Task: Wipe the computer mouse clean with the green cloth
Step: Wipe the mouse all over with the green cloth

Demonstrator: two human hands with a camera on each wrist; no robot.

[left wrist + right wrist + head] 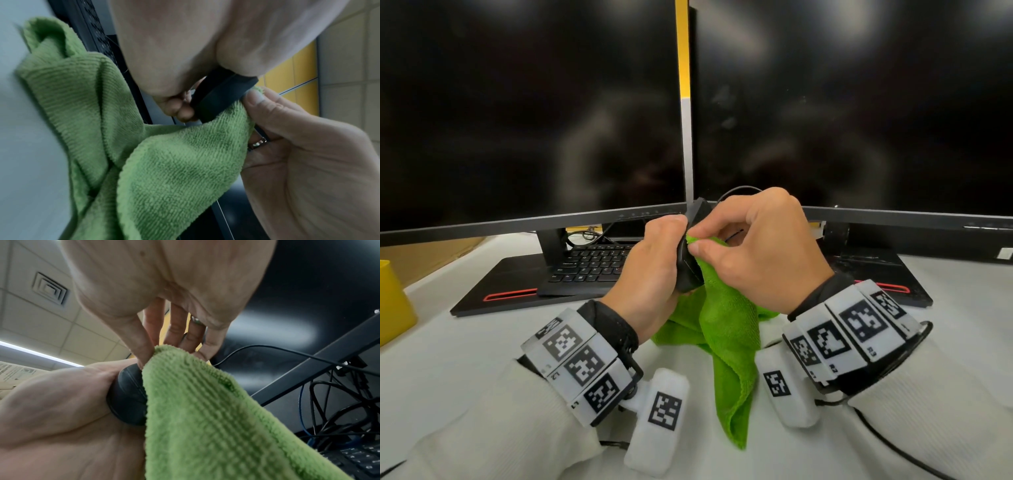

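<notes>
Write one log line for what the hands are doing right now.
left hand: holds mouse | right hand: pinches green cloth against mouse | stage: wiping

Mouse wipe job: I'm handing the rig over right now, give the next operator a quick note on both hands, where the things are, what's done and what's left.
Left hand: grips the black mouse, held up off the desk in front of the monitors.
Right hand: pinches a fold of the green cloth and presses it against the mouse's edge; the rest of the cloth hangs down to the white desk.
Done: mouse lifted, cloth in contact, wiping under way.
Left: how much is already clean cannot be told. Probably go over the remaining surfaces, then set the mouse and cloth down.
</notes>
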